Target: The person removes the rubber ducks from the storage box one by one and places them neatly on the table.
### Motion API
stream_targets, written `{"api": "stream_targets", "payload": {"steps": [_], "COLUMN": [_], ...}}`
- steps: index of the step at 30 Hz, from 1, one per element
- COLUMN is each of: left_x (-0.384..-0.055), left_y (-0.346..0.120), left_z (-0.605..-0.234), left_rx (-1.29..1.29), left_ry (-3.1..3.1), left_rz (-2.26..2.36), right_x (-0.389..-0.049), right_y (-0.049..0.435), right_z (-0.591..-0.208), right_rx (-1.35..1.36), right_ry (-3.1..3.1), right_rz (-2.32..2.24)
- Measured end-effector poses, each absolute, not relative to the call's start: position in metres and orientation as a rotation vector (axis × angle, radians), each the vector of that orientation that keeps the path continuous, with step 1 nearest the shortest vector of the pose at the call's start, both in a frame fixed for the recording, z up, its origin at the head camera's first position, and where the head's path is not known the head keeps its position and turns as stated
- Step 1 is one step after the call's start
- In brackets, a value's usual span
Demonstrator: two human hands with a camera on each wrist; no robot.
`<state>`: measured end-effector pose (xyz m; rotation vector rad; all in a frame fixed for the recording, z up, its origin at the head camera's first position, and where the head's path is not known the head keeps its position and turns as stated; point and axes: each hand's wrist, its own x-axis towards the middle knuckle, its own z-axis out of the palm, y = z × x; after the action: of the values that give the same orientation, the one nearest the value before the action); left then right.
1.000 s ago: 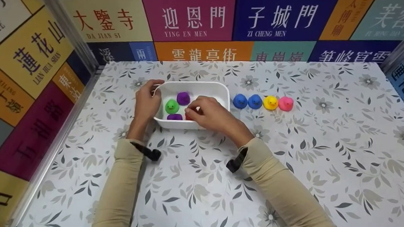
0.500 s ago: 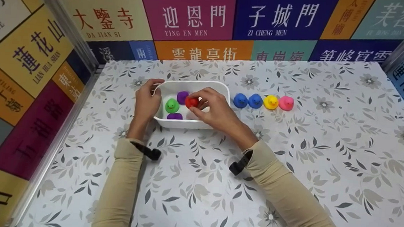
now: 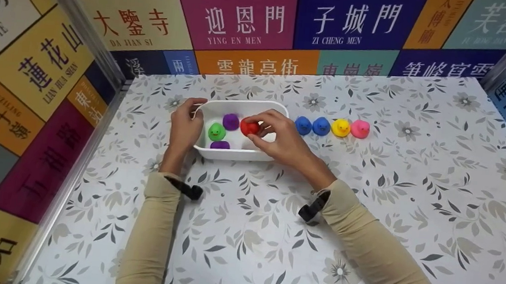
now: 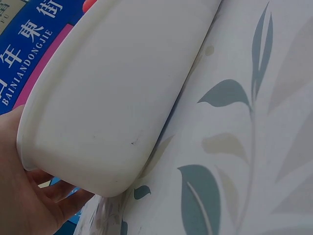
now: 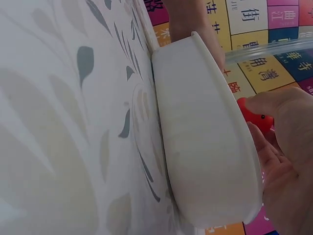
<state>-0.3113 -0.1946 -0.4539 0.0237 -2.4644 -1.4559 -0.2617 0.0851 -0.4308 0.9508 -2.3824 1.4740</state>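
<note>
My right hand [image 3: 283, 135] pinches a red rubber duck [image 3: 249, 127] between thumb and fingers, over the inside of a white plastic tub [image 3: 237, 155]. In the right wrist view the red duck [image 5: 254, 116] shows above the tub's rim. My left hand [image 3: 185, 125] grips the tub's left end; in the left wrist view its fingers [image 4: 73, 203] lie along the outer wall. Inside the tub are a green duck [image 3: 216, 132], a purple duck [image 3: 231, 122] behind it, and another purple one [image 3: 220, 145] partly hidden by the front wall.
Right of the tub, two blue ducks [image 3: 321, 126], a yellow duck [image 3: 340, 128] and a pink duck [image 3: 360, 129] stand in a row on the table with its leaf-patterned cover [image 3: 246, 231]. Panels with printed lettering [image 3: 244, 21] rise behind and at both sides.
My right hand has lifted the red duck from the tub's floor and carried it a little to the right. My left hand stays on the tub's end.
</note>
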Motion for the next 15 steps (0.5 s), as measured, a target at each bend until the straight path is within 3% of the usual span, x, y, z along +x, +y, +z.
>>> {"api": "stream_targets", "payload": {"steps": [15], "left_x": [-0.311], "left_y": [-0.194], "left_z": [-0.455], "left_rx": [0.033], "left_ry": [-2.480], "left_rz": [-1.424], "right_x": [-0.253], "right_y": [0.121], "right_z": [-0.440], "right_rx": [0.872], "right_ry": [-2.325], "right_rz": [1.529]}}
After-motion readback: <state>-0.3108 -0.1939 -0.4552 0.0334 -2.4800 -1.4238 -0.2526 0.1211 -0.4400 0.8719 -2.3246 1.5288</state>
